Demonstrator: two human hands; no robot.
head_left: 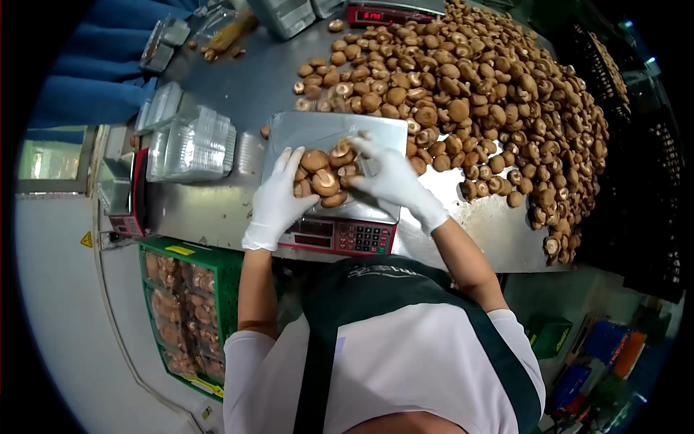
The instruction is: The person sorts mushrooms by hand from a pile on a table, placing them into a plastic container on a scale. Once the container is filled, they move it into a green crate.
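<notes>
A red-framed scale (338,236) with a metal plate lies in front of me. On its plate sit several brown mushrooms (325,181) in what looks like a clear tray, whose edges are hard to make out. My left hand (280,199), in a white glove, rests at the left side of these mushrooms with its fingers spread. From the right, my gloved right hand (394,179) reaches in, fingers apart, with its fingertips beside the mushrooms.
A large heap of mushrooms (463,94) covers the table's right and back. Stacked clear trays (194,145) stand at the left. Another scale (372,16) is at the back. Below left, a green crate (230,289) holds packed mushrooms. Black crates (650,166) are far right.
</notes>
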